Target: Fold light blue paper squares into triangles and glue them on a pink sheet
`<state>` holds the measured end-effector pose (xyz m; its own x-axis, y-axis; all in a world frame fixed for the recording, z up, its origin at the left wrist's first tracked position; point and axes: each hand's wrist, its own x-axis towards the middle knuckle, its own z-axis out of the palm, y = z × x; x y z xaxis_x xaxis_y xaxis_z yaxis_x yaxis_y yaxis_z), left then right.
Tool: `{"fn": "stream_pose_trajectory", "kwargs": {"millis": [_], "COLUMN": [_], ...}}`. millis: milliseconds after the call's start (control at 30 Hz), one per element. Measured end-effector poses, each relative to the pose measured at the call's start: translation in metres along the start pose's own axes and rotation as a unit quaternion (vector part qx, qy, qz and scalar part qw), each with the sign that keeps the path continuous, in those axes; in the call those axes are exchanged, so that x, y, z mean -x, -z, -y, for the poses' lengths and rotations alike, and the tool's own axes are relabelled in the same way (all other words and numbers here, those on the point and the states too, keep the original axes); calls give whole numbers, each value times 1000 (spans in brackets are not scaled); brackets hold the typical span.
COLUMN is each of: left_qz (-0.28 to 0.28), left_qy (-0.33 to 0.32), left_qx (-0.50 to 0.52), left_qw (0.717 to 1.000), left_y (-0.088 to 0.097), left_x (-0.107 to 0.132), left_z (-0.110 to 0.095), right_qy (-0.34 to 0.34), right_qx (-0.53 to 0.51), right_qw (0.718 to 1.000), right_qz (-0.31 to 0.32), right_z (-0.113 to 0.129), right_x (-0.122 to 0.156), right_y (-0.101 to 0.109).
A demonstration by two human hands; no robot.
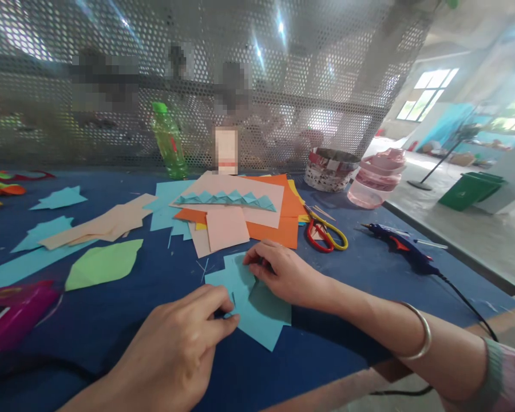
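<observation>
Light blue paper pieces (268, 320) overlap on the blue tabletop in front of me. My left hand (184, 332) is at their left edge, thumb and forefinger closed in a pinch on the blue paper. At their upper part is my right hand (289, 274), fingers curled and tips pinched at a small flap of blue paper. Its fingers partly hide the flap. Just beyond lies a pale pink paper square (227, 229). Behind it, a blue zigzag folded paper strip (227, 198) rests on a larger pink sheet (261, 182).
Scissors (326, 232), a glue gun (401, 246), a round container (330, 169) and a pink bottle (377, 177) are on the right. A green bottle (169, 143) stands at the back. Paper cutouts (105, 263) and a magenta object (19, 315) are left.
</observation>
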<state>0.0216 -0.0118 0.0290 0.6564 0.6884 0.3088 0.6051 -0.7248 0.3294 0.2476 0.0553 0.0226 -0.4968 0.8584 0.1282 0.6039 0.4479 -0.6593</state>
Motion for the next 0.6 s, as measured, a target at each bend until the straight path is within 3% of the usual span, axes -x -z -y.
{"fn": "stream_pose_trajectory", "kwargs": {"millis": [600], "left_qz": [-30], "left_qy": [-29], "left_qx": [-8], "left_qw": [999], "left_y": [-2], "left_x": [-1], "left_z": [-1], "right_qy": [22], "right_qx": [46], "right_qw": [999], "right_qz": [-10], "right_z": [5], "right_x": [-5], "right_y": [-7]}}
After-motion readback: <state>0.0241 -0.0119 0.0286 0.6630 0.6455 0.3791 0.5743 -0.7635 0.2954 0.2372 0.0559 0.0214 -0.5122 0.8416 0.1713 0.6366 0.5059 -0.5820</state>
